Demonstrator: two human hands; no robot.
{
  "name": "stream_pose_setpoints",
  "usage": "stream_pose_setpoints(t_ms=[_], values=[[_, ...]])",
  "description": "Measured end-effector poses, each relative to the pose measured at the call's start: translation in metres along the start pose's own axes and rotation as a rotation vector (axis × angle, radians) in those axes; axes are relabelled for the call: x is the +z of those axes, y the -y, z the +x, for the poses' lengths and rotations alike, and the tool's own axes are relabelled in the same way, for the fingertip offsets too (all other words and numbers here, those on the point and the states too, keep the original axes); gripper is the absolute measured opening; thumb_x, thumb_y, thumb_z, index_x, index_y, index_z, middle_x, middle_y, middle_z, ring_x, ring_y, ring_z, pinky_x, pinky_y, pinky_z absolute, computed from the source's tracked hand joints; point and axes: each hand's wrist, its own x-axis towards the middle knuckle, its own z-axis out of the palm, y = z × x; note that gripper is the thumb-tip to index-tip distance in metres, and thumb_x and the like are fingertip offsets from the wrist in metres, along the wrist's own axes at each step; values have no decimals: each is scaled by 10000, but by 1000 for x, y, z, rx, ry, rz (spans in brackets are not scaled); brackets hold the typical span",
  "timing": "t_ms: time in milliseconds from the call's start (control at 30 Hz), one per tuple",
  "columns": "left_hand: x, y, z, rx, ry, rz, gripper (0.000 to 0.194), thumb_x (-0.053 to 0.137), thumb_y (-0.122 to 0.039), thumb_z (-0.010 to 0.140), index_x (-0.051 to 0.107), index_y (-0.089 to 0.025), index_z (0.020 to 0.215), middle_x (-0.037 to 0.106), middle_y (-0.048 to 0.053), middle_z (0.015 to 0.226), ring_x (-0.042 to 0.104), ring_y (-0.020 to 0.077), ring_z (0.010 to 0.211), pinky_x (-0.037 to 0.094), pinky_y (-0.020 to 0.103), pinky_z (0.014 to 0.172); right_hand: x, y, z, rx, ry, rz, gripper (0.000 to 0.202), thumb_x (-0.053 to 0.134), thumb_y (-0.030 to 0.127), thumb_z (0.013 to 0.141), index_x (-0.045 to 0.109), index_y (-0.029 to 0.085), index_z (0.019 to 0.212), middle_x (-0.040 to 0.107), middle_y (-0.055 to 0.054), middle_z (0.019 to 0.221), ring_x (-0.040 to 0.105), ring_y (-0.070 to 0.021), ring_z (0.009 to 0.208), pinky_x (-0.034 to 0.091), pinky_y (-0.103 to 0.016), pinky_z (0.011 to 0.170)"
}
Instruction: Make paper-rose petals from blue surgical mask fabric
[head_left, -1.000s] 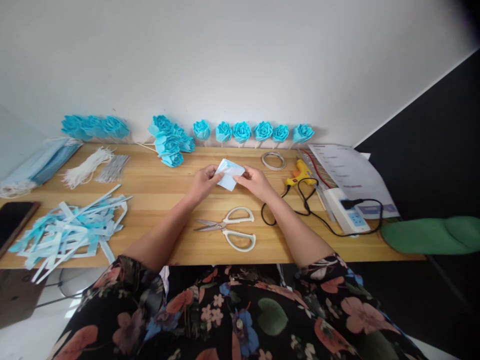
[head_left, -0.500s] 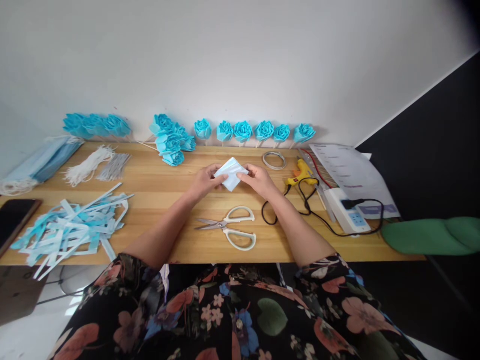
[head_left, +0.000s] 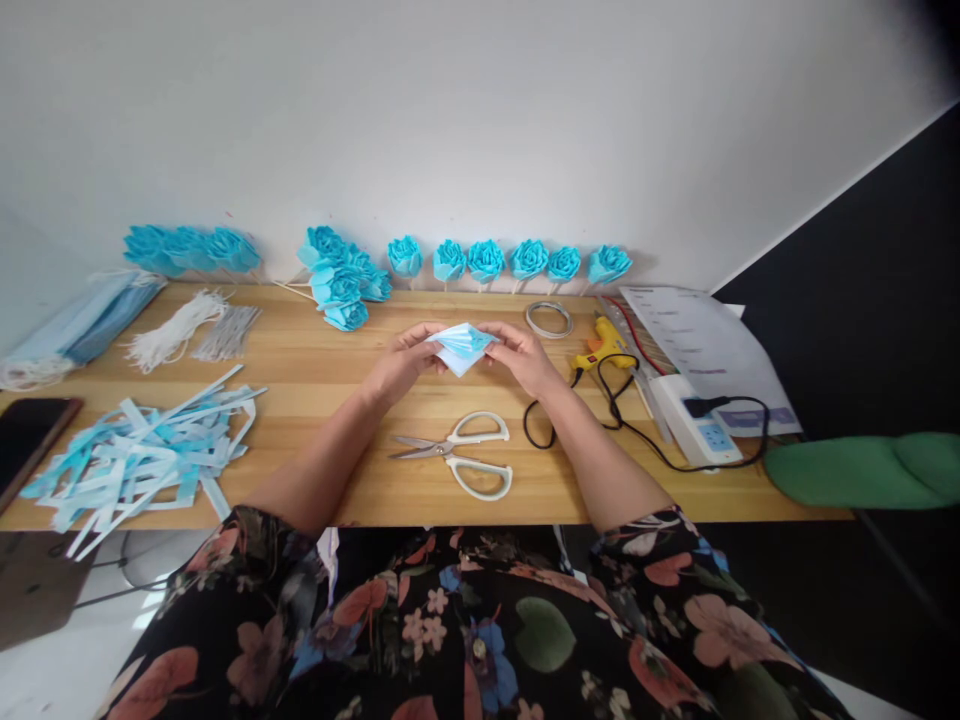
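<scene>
Counter: a long, light-brown wooden counter [head_left: 300,385] with visible grain lies under everything I see being handled.
Strip heap: a loose tangle of pale-blue and white fabric-like strips [head_left: 150,450] lies well to the left of both hands.
Scissors: metal-bladed scissors with white looped handles [head_left: 448,450] lie parted, just nearer the person than the hands.
Hands: the bare left hand [head_left: 405,358] and bare right hand [head_left: 525,360] each pinch one side of the sheet; thumbs are in front, fingers behind and partly hidden.
Sheet: a small pale-blue and white, pleated, fabric-like folded sheet [head_left: 461,352] is between the two hands; whether its lower tip touches wood, I can't tell.
Handling: I'd judge it very light, soft and limp, not slippery, hard to break but easy to crumple.
Side corners: probably the best grip, thumb over fingertip, lightly.
Pleats: likely to spread or slip if pulled unevenly.
</scene>
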Motion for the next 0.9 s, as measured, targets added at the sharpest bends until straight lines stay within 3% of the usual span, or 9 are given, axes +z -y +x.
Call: stream_pose_setpoints(t_ms=[133, 300, 500, 700, 900], values=[[-1, -2, 0, 11, 2, -10, 252, 682, -314, 677, 617, -159, 866, 631, 28, 725, 559, 128, 609, 447, 270, 579, -2, 3, -2, -16, 49, -76, 285, 579, 296, 773, 734, 203, 993, 678, -3, 769, 583, -144, 693, 481, -301, 715], [-4, 0, 2, -28, -3, -6, 171, 641, -279, 679, 593, -169, 800, 595, 9, 642, 538, 123, 551, 433, 266, 558, -4, 7, -4, -52, 74, -210, 271, 544, 265, 781, 757, 208, 939, 687, -2, 777, 587, -144, 705, 465, -290, 722], [-1, 0, 2, -35, -42, -7, 181, 645, -279, 656, 586, -167, 785, 581, 2, 619, 521, 113, 530, 422, 246, 529, -4, 8, -5, -86, 76, -299, 301, 517, 235, 797, 748, 211, 988, 683, 4, 765, 588, -136, 689, 455, -275, 702], [-2, 4, 6, -20, -16, -6, 439, 663, -294, 643, 599, -188, 1064, 654, 14, 823, 550, 115, 593, 438, 244, 525, 0, 4, -2, -16, 68, -96, 477, 603, 317, 801, 590, 226, 1270, 703, -25, 934, 631, -159, 730, 490, -280, 674], [-1, 5, 5, -95, 50, -101, 431, 702, -274, 653, 627, -135, 1054, 655, 27, 771, 561, 110, 587, 431, 229, 520, 1, -1, 2, 20, -17, 31, 417, 660, 371, 772, 640, 186, 1145, 692, -26, 921, 609, -152, 736, 485, -262, 655]])
